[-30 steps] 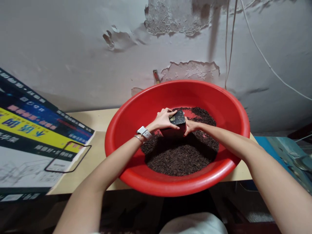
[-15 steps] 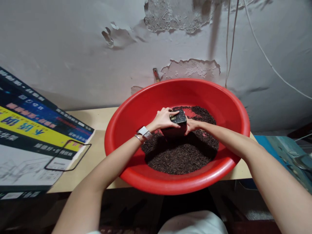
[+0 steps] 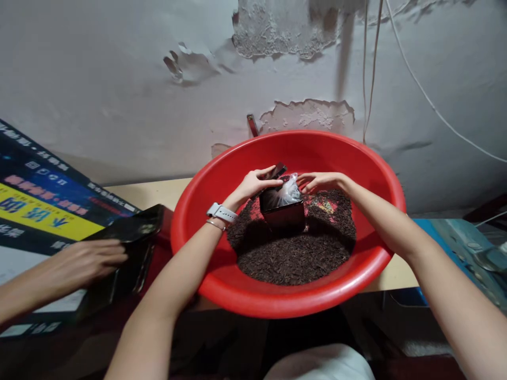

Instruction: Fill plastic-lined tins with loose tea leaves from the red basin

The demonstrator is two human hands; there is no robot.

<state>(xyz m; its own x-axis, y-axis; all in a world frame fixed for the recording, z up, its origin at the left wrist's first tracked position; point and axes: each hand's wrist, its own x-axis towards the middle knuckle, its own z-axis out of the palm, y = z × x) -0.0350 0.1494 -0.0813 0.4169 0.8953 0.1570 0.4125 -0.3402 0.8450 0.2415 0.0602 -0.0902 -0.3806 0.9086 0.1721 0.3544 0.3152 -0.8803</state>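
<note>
A dark square tin (image 3: 283, 215) stands in a red basin (image 3: 245, 303) on a heap of dark brown dried leaves or grains (image 3: 293, 258). A clear plastic bag (image 3: 290, 192) pokes out of the tin's top. Above its left rim, my left hand (image 3: 259, 183), with a white watch at the wrist, pinches the tilted dark lid (image 3: 279, 170). My right hand (image 3: 319, 182) is at the bag's right side, fingers stretched out and apart. Whether its fingertips touch the bag is hard to make out.
At the left, another person's hand (image 3: 93, 258) is by a larger dark box (image 3: 138, 237), blurred. Behind it leans a printed cardboard box (image 3: 51, 211). A peeling wall (image 3: 119, 79) with hanging cords (image 3: 368, 89) rises behind the tabletop (image 3: 162, 192).
The lid has come off the tin and the plastic bag now shows. My right hand has left the tin's side and risen to the bag. Another person's hand and a dark box have entered at left.
</note>
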